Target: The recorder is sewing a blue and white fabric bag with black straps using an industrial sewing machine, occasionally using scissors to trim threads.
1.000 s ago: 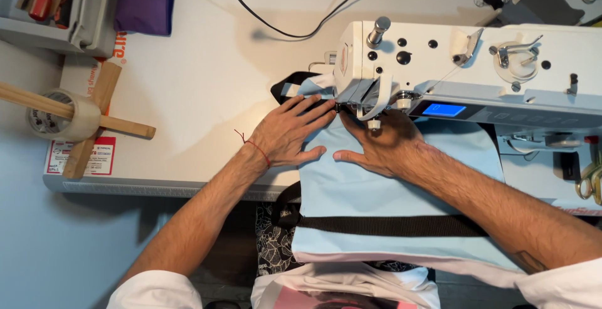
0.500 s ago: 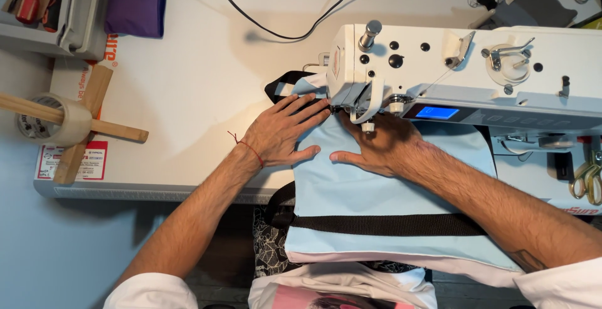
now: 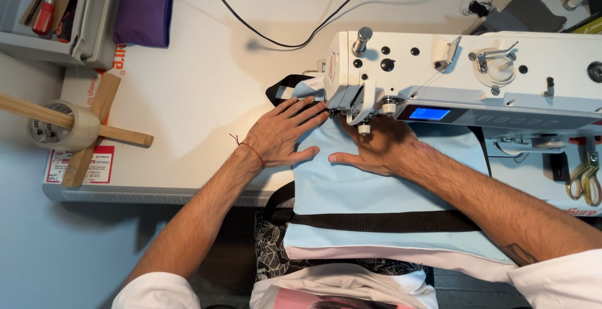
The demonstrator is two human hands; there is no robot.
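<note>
Light blue fabric panel point(image 3: 376, 199) at centre of frame, lying flat on the white counter point(image 3: 207, 89), far end tucked under the head of the white sewing machine point(image 3: 476, 80), near end hanging off the counter edge toward the lap. Black webbing strap point(image 3: 382, 221) stitched or laid across it near lower centre; another black strap loop point(image 3: 282, 88) showing at the panel's far left corner. Likely soft, light, limp, fairly smooth: prone to sliding and bunching, so best handled with flat palms either side of the needle line, not by pinching an edge. Left hand point(image 3: 282, 135) left of centre, grip spread, fingers flat, partly on the counter, fingertips on the panel's left edge by the presser foot. Right hand point(image 3: 376, 146) just below the needle area, palm down on the cloth, fingers partly hidden under the machine head, grip seemingly flat and holding nothing. Hands near each other, not touching. Count: one sewing machine, one blue panel, two black strap sections visible, one thin red cord on the left wrist. Elsewhere: one roll of clear tape point(image 3: 66, 127) on a wooden cross stand at left edge, one purple cloth point(image 3: 144, 5) upper left, one red-handled tool point(image 3: 44, 14) in a grey tray at top left corner, one black cable point(image 3: 282, 30) across the top, one pair of scissors point(image 3: 586, 177) at right edge.
</note>
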